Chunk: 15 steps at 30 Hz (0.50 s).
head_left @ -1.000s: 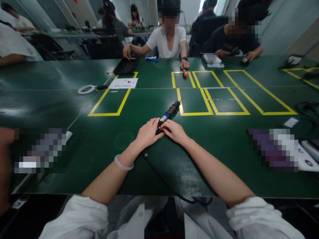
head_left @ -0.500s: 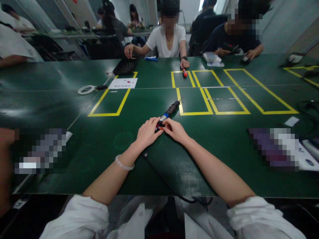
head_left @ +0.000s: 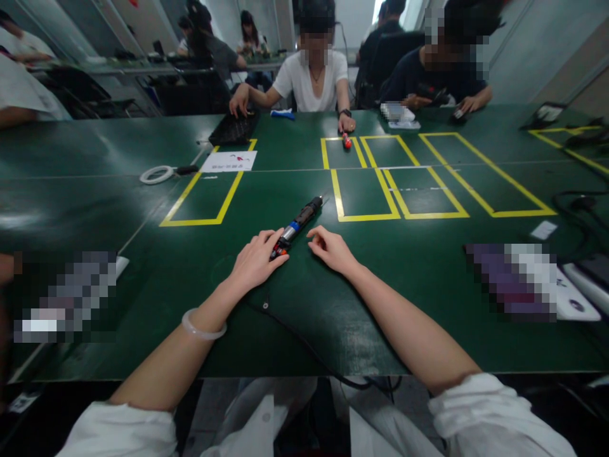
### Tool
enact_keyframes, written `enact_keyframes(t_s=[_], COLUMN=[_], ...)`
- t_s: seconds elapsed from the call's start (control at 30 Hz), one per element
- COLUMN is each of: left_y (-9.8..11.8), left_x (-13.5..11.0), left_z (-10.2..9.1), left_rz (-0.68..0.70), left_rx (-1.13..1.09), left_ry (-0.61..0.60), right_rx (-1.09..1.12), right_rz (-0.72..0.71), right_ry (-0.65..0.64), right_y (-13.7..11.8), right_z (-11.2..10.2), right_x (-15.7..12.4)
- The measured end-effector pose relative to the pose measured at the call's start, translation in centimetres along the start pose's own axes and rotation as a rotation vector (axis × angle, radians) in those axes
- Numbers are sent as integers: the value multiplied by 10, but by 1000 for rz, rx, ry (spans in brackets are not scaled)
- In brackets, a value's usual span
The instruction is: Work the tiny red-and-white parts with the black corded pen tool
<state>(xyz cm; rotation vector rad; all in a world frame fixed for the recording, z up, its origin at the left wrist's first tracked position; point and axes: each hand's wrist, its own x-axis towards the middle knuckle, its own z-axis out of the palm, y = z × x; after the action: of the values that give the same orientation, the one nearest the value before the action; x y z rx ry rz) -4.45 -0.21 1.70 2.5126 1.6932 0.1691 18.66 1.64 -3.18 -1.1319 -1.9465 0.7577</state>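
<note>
Clock centred on the driver-shaped tool. Green tabletop underlies everything; yellow tape outlines run in rows toward 1 to 3 o'clock, another at 10.

Driver-shaped tool, lying aslant on the tabletop in front of the person: slim and round, dark brown-black barrel, blue band, bright silver collar, red and orange parts toward the rear. Thin bit points between 1 and 2 o'clock. Any lettering on it is too small to read.

Left hand at 8 o'clock, clamped on the rear end, thumb one side, fingers the other. Right hand at 4 o'clock, just beside but off the tool; fingers loosely curled, thumb and forefinger apart.

White card at 10 o'clock: dark print plus a red mark, illegible. Small metal ring at 7 o'clock, near the left wrist.
</note>
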Motion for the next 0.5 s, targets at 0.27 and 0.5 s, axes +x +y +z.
enact_keyframes(t_s=[0.27,0.5], left_y=[-67,-140], left_x=[-41,-74], left_z=[-12,-17], left_rz=[-220,-446], left_rx=[30,117], left_ry=[-26,-17], right_rx=[18,3], right_rz=[-14,-17], right_ry=[-5,-1], right_y=[-2,1], right_z=[-1,1], right_x=[-1,0])
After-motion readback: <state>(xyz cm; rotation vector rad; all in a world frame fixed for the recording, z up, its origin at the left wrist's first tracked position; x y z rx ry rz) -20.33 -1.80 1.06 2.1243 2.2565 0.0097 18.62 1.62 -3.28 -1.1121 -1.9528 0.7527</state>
